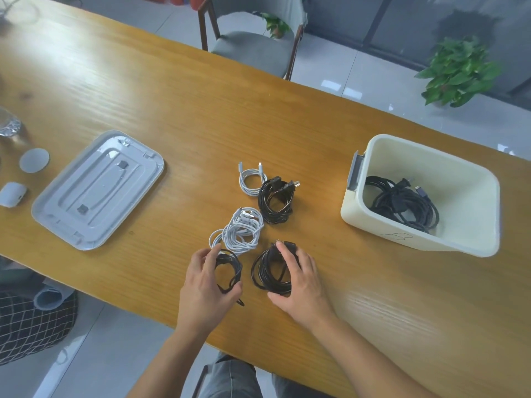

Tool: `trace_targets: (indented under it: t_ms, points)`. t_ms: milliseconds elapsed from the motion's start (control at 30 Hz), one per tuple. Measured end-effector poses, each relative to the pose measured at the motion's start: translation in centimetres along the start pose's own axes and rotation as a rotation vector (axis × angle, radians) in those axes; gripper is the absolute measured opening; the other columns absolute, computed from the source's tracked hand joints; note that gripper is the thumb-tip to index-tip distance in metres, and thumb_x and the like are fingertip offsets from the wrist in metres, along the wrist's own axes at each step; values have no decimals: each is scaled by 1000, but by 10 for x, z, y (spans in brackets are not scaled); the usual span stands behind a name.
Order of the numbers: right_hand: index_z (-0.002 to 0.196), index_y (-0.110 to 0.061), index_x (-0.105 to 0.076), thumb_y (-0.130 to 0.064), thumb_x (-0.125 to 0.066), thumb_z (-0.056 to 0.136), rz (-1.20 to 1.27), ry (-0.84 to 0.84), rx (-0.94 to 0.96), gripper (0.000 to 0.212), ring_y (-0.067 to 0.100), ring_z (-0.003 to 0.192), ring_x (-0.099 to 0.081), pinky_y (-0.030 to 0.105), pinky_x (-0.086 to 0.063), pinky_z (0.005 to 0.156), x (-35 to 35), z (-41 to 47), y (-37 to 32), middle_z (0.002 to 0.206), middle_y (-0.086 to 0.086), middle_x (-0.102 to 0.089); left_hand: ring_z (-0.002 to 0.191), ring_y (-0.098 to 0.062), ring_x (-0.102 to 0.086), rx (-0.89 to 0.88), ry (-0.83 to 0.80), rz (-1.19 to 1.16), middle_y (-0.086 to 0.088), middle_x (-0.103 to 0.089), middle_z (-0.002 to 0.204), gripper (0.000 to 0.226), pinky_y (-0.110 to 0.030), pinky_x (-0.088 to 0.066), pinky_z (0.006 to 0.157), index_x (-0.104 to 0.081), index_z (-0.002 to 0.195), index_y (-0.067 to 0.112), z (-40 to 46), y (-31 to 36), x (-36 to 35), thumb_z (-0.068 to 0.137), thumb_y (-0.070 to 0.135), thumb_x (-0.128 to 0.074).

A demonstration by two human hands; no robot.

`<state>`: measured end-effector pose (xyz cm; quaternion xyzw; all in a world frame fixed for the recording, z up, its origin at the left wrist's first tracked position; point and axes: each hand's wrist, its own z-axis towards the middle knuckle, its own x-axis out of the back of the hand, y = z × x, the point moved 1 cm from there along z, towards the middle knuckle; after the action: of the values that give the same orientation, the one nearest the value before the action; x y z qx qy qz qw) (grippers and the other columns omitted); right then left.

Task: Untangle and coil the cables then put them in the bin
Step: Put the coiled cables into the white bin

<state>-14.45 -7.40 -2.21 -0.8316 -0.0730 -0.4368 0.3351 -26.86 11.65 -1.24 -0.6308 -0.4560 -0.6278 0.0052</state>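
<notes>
Currently: left hand [202,278] fingers curled round small black coil [228,272]; right hand [298,278] fingers clamped on large black coil [268,272], both left of cream bin [359,208], presumably keeping loops gathered.

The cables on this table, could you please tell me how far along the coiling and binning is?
Done: dark coiled cables already lie in the cream bin. In hand: the left hand holds a thin black coil, and the right hand grips a thicker black coil. Left: a black coil with a plug and two white coils, one small, one larger, wait on the table.
</notes>
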Motion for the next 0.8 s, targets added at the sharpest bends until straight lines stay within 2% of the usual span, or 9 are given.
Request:
trace_targets:
  t_ms: [233,367,467,533,667,800]
  points:
    - [158,-54,9,-49,-73,89,14,-23,-4,107,23,156,-12,43,-29,124,4,-9,7,168,2,-11,128,-16,-50,-38,0,23,0,-43,146,89,-25,-47,89,-43,153,23,-6,12,-3,76,42,-84]
    - [158,-50,19,-63,-69,87,-106,-51,-23,114,28,159,-5,45,-14,127,-3,-5,3,172,8,-3,126,-14,-51,-38,-4,39,1,-45,143,89,-23,-46,85,-44,152,22,-13,13,-6,76,42,-85]
    - [158,-46,21,-73,-64,85,-189,-22,-25,116,30,158,-5,45,-11,127,-10,2,-4,172,11,-6,126,-14,-50,-35,-6,46,2,-45,142,88,-21,-44,85,-45,152,21,-17,11,-8,76,41,-85]
    - [160,-46,17,-73,-62,86,-200,19,-19,112,30,157,-10,45,-15,126,-15,6,-7,169,13,-14,127,-14,-51,-36,-10,50,2,-45,142,88,-21,-44,85,-45,152,20,-20,10,-9,76,41,-85]
    - [162,-41,-13,-66,-68,82,-162,124,4,100,32,144,-36,44,-36,117,-24,11,-6,152,13,-42,127,-15,-52,-35,-6,51,2,-45,142,88,-22,-46,86,-44,151,21,-22,9,-10,76,42,-84]
    - [159,-37,-28,-61,-72,78,-110,186,25,95,32,132,-46,44,-45,108,-26,15,-3,140,13,-51,128,-14,-51,-34,2,50,3,-44,144,87,-21,-45,86,-43,152,21,-22,13,-7,77,43,-83]
